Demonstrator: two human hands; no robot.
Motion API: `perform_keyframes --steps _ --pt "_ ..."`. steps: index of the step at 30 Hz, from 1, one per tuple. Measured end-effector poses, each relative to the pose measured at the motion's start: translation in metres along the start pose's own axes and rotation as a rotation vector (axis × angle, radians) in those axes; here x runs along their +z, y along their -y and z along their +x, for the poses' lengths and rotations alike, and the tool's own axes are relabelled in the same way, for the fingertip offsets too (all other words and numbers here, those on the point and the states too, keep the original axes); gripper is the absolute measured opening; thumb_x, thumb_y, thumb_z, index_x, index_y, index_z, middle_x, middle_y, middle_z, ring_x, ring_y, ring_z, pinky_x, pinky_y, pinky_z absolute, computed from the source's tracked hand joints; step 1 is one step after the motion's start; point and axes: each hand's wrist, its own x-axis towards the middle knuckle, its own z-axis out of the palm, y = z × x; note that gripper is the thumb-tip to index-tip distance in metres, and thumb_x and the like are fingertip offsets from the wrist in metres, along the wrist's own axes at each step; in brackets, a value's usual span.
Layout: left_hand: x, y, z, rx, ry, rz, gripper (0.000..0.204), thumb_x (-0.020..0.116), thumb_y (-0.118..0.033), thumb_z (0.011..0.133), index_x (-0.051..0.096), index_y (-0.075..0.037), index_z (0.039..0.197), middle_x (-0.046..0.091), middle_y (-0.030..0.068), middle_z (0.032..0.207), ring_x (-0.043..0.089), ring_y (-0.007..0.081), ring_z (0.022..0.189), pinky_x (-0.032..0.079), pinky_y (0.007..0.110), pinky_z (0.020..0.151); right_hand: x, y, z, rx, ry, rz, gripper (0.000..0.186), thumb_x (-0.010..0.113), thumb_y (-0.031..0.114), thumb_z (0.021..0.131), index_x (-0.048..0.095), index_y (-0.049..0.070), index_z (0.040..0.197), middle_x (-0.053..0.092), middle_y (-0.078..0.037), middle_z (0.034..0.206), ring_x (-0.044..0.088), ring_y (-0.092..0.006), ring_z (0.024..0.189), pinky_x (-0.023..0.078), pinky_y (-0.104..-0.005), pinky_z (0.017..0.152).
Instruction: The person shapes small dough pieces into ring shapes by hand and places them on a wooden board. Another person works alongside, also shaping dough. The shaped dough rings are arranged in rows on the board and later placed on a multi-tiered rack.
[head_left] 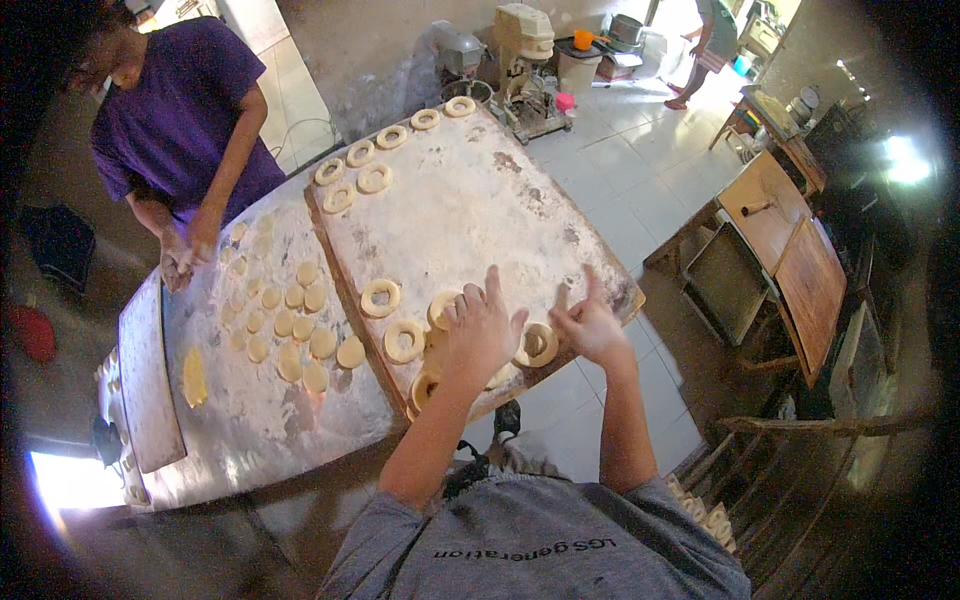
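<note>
The floured wooden board (470, 210) lies tilted across the flour-dusted metal table (250, 420), its near corner overhanging the table edge at about 5 o'clock, above the tiled floor. The middle of the board is bare and open; dough sits only along its far edge and its near corner.

The left hand (482, 325) rests palm down with fingers spread and released over the near cluster of pale raw dough rings (381, 297), covering part of one. The right hand (588, 322) is at 3 o'clock of it, fingers loosely curled, thumb and forefinger touching a dough ring (538, 344) close to the board's near edge; whether it grips the ring I cannot tell.

About six rings show near the hands, some half hidden, and seven more line the far edge toward 11 o'clock. At 9 o'clock, roughly twenty flat round dough discs (290, 330) lie on the table. Beyond them, at 10 o'clock, a person in a purple shirt (185, 110) presses both hands together over the table.
</note>
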Motion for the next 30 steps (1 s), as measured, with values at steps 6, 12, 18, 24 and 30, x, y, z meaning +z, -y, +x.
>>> perform_keyframes --steps 6,12,18,24,30 --pt "-0.004 0.0 -0.029 0.103 -0.008 -0.032 0.058 0.058 -0.024 0.084 0.042 -0.005 0.137 0.056 0.0195 0.103 0.059 0.0351 0.095 0.05 0.049 0.075 0.046 0.017 -0.018 -0.09 -0.152 -0.323 0.102 0.074 0.036 0.073 0.013 0.012 0.152 0.055 -0.022 0.121 0.048 -0.0383 0.116 0.034 -0.055 0.1" --pt "0.0 0.056 -0.057 0.077 -0.308 -0.281 0.052 0.059 -0.016 0.083 0.046 -0.003 0.131 0.057 0.0256 0.101 0.058 0.0424 0.094 0.048 0.051 0.077 0.042 0.086 -0.033 -0.3 -0.132 -0.155 0.077 0.068 0.026 0.082 0.03 0.006 0.145 0.062 -0.022 0.109 0.06 -0.0341 0.096 0.044 -0.0444 0.091" --pt "-0.035 0.205 -0.144 -0.393 -0.33 -0.575 0.046 0.06 -0.012 0.081 0.047 -0.002 0.124 0.06 0.0313 0.101 0.058 0.0473 0.095 0.047 0.053 0.082 0.158 0.236 -0.035 -0.653 0.325 0.055 0.019 0.059 0.014 0.085 0.064 0.005 0.102 0.067 -0.018 0.093 0.065 -0.0312 0.085 0.051 -0.0441 0.076" --pt "-0.043 0.287 -0.169 -0.597 -0.239 -0.676 0.029 0.055 -0.019 0.092 0.054 -0.001 0.115 0.065 0.0285 0.083 0.063 0.0455 0.082 0.05 0.05 0.074 0.278 0.286 0.015 -0.739 0.332 -0.433 0.032 0.069 0.027 0.077 0.06 0.001 0.092 0.065 -0.019 0.094 0.063 -0.0336 0.093 0.05 -0.044 0.079" --pt "-0.05 0.322 -0.175 -0.381 -0.357 -0.742 0.038 0.062 -0.02 0.091 0.052 0.002 0.12 0.069 0.0244 0.09 0.069 0.034 0.085 0.054 0.039 0.073 0.229 0.322 -0.044 -0.572 0.619 0.154 0.034 0.07 0.013 0.081 0.047 0.005 0.105 0.059 -0.01 0.091 0.059 -0.0184 0.089 0.048 -0.0341 0.077"
